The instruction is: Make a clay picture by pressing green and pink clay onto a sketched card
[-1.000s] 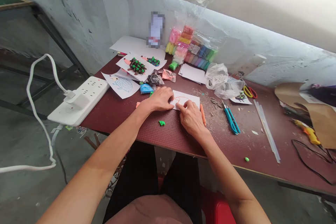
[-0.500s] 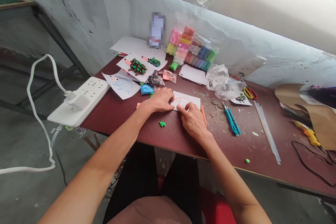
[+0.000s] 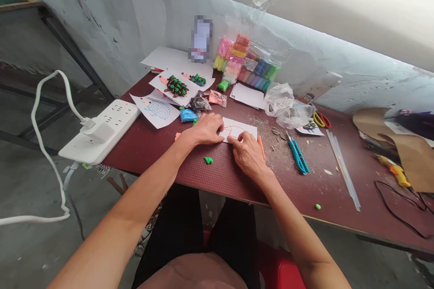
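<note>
A small white paper card (image 3: 249, 125) with an orange line drawing lies on the table, partly covered by both hands. My left hand (image 3: 208, 128) rests at the card's left edge, fingers bent and closed on it. From the right, my right hand (image 3: 249, 153) reaches over the drawing with its index fingertip down on the lines and its other fingers curled. Whatever may be under those fingertips is hidden. An orange pen (image 3: 261, 146) lies by the right hand. Below the hands sits a lump of green clay (image 3: 209, 160), and a bit of orange clay (image 3: 177, 136) shows beside the left wrist.
Finished hedgehog pictures (image 3: 174, 86), a blue clay packet (image 3: 188, 115) and a power strip (image 3: 101, 131) are at left. Bagged colored clay (image 3: 259, 72) stands behind. Rightward lie seeds (image 3: 278, 133), a teal utility knife (image 3: 298, 153), scissors (image 3: 322, 119), glue sticks (image 3: 343, 169) and a glue gun (image 3: 395, 169).
The view has shifted very slightly. Both hands keep nearly the same place on the card, and no object has visibly been moved.
</note>
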{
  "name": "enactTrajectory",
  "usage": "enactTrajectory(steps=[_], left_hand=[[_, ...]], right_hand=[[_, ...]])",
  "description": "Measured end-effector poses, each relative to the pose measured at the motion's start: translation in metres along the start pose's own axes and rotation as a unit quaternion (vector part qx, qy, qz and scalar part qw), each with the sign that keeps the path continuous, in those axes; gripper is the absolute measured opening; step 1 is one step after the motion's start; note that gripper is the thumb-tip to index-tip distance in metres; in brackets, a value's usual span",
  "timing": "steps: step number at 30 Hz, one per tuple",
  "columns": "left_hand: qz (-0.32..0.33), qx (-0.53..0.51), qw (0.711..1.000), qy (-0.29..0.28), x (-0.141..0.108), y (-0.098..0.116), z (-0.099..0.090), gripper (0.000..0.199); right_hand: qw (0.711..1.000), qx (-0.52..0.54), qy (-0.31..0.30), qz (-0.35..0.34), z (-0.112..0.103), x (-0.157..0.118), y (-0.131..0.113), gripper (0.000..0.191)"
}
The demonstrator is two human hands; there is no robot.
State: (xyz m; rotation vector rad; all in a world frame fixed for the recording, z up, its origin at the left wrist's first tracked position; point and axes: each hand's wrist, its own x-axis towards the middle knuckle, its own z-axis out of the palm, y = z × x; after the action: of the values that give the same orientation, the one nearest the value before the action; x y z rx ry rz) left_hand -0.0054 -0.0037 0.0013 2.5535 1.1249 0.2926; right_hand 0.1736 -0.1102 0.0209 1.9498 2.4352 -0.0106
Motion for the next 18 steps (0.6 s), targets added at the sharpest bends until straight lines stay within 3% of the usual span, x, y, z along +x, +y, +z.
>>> enactTrajectory(steps=[18], left_hand=[[0.005, -0.009, 1.000, 0.008, -0.0013, -0.0020, 0.0023, 0.021]], right_hand=[[1.000, -0.008, -0.006, -0.009, -0.0036, -0.0015, -0.0002, 0.045]])
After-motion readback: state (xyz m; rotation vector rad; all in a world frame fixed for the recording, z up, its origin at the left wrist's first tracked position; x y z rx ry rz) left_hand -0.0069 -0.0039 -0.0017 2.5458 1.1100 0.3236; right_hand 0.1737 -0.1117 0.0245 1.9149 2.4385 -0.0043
